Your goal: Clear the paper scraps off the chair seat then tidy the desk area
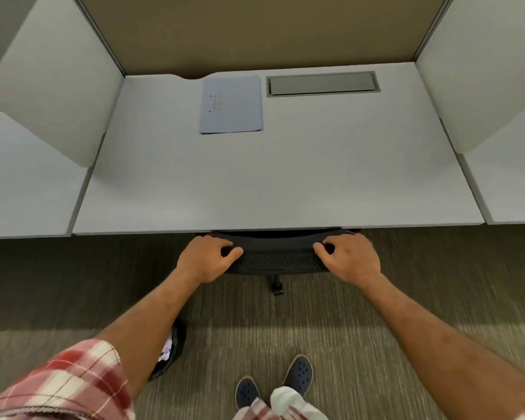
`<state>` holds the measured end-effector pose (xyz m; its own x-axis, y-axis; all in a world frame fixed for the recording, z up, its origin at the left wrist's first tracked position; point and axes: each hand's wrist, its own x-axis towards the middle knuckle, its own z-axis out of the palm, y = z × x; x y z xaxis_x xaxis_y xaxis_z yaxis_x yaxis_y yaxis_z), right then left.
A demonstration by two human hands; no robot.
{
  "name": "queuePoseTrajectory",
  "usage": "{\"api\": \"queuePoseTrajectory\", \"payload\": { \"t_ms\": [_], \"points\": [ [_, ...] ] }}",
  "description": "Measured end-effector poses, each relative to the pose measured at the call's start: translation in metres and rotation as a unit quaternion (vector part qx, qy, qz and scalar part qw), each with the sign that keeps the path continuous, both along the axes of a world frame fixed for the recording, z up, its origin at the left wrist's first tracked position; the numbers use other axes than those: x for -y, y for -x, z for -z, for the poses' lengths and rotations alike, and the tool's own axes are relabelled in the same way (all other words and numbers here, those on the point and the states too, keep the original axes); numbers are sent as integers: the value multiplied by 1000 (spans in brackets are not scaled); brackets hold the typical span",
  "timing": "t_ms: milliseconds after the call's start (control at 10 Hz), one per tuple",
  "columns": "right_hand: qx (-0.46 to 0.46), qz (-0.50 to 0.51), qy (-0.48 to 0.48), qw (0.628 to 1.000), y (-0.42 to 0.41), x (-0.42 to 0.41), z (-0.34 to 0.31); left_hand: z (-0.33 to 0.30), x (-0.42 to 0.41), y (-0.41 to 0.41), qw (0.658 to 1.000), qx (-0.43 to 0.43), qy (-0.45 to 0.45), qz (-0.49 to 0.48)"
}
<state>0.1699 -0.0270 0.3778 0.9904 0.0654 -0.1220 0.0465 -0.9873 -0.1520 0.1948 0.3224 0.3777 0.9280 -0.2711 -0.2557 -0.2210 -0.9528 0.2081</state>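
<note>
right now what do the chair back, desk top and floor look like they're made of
Chair back: black open mesh in a hard dark frame, probably plastic; small holes show between the hands, left and right.
Desk top: smooth, matte pale grey, likely laminate; no grain.
Floor: low-pile carpet, judging by its fine olive-brown streaks.
</note>
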Motion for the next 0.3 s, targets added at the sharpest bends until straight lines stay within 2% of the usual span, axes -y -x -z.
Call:
{"api": "queuePoseTrajectory", "payload": {
  "t_ms": [200,300],
  "points": [
    [-21,-5,-11,1000,2,-1,-6,-14,4,0,999,-31,-7,3],
    [-38,0,-64,997,-2,0,-14,-22,9,-2,998,-58,5,-8]
  ]
}}
